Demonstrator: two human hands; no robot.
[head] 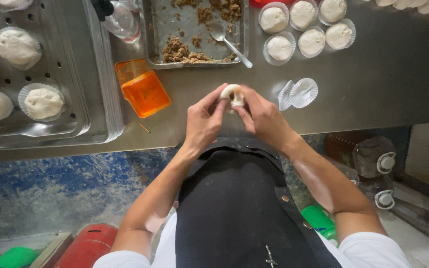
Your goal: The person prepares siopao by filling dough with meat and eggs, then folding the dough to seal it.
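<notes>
Both my hands pinch a small white dough bun (233,94) above the front edge of the steel table (383,74). My left hand (203,121) grips its left side with thumb and fingers. My right hand (261,116) closes on its right side. A metal tray (160,30) with brown minced filling and a spoon (229,43) lies just beyond the bun. Empty white paper cups (299,92) sit to the right of my hands.
Several finished buns in paper cups (304,27) stand at the back right. A perforated steamer tray (70,74) with buns (43,101) is at the left. An orange plastic container (142,88) lies near it. Bottles (368,154) and a red cylinder (85,245) are below the table.
</notes>
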